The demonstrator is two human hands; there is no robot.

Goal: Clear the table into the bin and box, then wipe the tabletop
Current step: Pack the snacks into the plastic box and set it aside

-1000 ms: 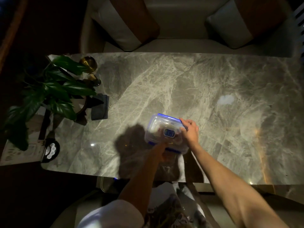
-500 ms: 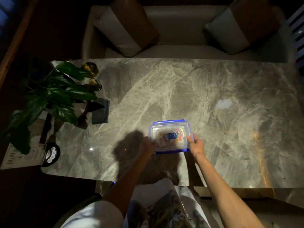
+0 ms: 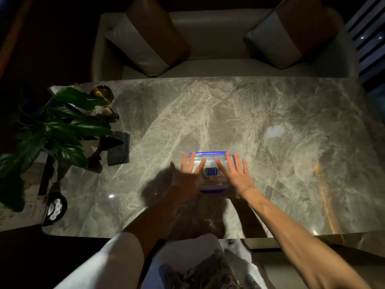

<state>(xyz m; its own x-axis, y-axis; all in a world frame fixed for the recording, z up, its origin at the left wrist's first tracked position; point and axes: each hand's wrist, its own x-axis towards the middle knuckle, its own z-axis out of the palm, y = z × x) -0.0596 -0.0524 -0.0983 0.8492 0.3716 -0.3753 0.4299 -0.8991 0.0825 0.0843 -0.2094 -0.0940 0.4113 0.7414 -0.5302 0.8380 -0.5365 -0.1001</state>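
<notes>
Two hands lie flat, fingers spread, on the lid of a clear box [image 3: 210, 174] with blue rim, just below frame centre: left hand [image 3: 185, 174] on its left half, right hand [image 3: 235, 178] on its right. A white bag [image 3: 187, 259] gapes beneath the surface [image 3: 270, 163] at its near edge. Bare marble runs wide to the right and toward the sofa [image 3: 218, 49]. At left, a plant [image 3: 52, 132] and dark cloth [image 3: 118, 149] crowd the edge.

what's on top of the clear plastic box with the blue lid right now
Both hands lie flat on the box lid, fingers spread: left hand, right hand. A blue label shows between them. The contents underneath are too covered and dim to identify.
</notes>
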